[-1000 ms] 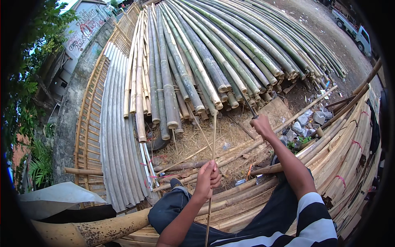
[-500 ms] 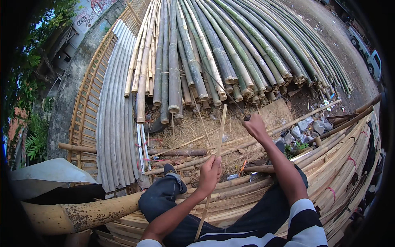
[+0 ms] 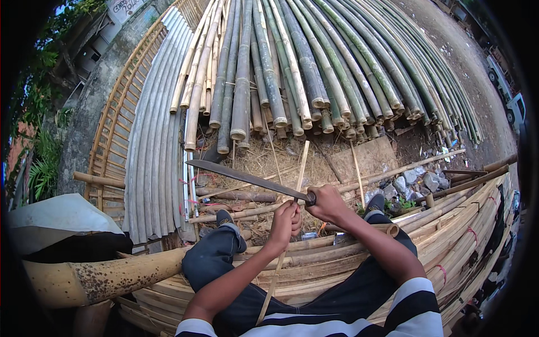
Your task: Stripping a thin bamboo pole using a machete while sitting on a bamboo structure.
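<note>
My left hand [image 3: 284,227] is closed round a narrow bamboo strip [image 3: 272,287], which runs from my lap up past the fist to a pale upper end. My right hand [image 3: 328,204] grips the dark handle of a machete [image 3: 247,180]. Its long blade points left and slightly away from me, crossing the strip just above my left fist. Both hands are close together over my spread knees. At this angle I cannot tell whether the edge has entered the strip.
A large stack of bamboo poles [image 3: 292,67] lies ahead, cut ends toward me. Split bamboo [image 3: 449,230] is piled beneath me and to the right. A thick bamboo pole [image 3: 106,279] juts in at left, near corrugated sheets [image 3: 154,151]. Stones [image 3: 412,178] lie at right.
My right hand has come down and left toward my left hand. The machete has swung from pointing away, up over the poles, to lying across the strip. My left hand keeps its hold.
</note>
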A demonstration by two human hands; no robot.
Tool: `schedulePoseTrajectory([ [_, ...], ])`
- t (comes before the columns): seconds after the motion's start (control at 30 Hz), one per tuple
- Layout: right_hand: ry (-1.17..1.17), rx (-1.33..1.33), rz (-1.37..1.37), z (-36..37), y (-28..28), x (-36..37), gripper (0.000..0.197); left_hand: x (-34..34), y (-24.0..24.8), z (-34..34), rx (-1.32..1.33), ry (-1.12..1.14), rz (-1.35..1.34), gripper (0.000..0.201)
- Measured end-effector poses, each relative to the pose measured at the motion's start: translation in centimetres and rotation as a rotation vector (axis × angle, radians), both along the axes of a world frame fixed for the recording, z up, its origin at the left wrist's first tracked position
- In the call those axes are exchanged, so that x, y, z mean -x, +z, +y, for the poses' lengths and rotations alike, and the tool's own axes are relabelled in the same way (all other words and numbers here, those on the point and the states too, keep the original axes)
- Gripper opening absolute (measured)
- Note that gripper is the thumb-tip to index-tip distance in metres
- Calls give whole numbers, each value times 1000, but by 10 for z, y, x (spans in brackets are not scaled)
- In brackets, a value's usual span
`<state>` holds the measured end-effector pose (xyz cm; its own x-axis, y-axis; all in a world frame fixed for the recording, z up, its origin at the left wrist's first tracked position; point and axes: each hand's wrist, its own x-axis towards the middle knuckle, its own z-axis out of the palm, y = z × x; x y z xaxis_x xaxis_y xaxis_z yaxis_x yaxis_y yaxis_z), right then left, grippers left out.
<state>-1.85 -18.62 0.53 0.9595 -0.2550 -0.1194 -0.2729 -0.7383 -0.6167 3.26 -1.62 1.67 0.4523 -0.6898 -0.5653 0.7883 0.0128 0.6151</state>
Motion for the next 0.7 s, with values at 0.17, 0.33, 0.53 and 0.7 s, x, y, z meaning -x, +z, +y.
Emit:
schedulePoseTrajectory([
  [0.17, -596, -85, 31, -120, -43, -5, 20, 38, 24, 8, 126, -235, 214, 21],
  [0.33, -1025, -636, -195, -144, -49, 18, 23, -3, 3, 7, 155, -214, 232, 38],
  [0.53, -346, -292, -11, -61, 18, 8, 20, -20, 15, 1, 188, -164, 249, 36],
  [0.7, 57, -18, -48, 5, 18, 1, 19, -8, 8, -2, 79, -160, 212, 37],
])
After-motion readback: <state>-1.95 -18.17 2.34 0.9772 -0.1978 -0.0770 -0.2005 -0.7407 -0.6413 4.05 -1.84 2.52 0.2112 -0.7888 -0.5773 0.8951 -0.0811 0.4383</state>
